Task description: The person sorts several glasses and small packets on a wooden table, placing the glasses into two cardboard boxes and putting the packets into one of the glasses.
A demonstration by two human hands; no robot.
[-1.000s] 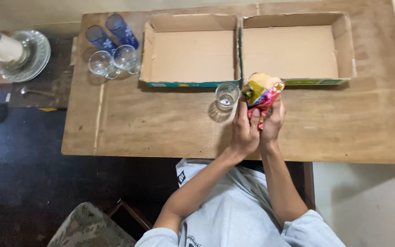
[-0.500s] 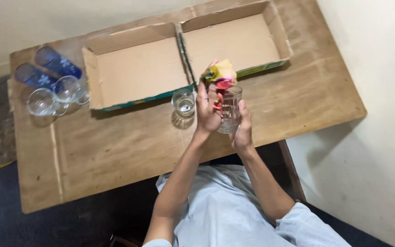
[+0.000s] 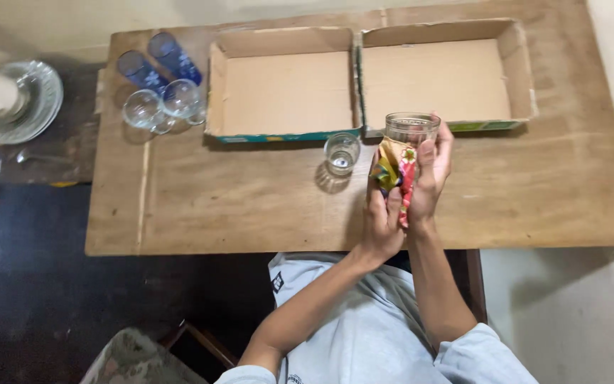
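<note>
Above the worktop (image 3: 250, 206), near its middle, a clear glass (image 3: 410, 129) is gripped by the right hand (image 3: 428, 171), while a colourful cloth (image 3: 394, 171) is pressed against it by the closed left hand (image 3: 381, 213). At nine o'clock stands a small glass (image 3: 341, 152). The held glass seems fragile and slippery; the body is the safest hold.

**Glass, cloth, cardboard, worn wood**

Clear, ribbed glass tumbler (image 3: 411, 129), glossy, gripped in the right hand (image 3: 428, 174). Soft, crumpled printed cloth (image 3: 395, 171) in yellow, red and green, matt, pressed against the tumbler by the left hand (image 3: 381, 213). Smaller clear glass (image 3: 341, 153) on the table, shiny. Worn wooden table (image 3: 236, 206), matt, scuffed, grain showing. Two shallow cardboard trays (image 3: 286, 89) (image 3: 442, 78), plain brown and matt inside, printed coloured paper along the front edges. Two blue glasses (image 3: 158, 64) lying down, glossy, beside two clear stemmed ones (image 3: 161, 107). Pale grey cloth sleeves (image 3: 477, 352), soft and matt.
</note>
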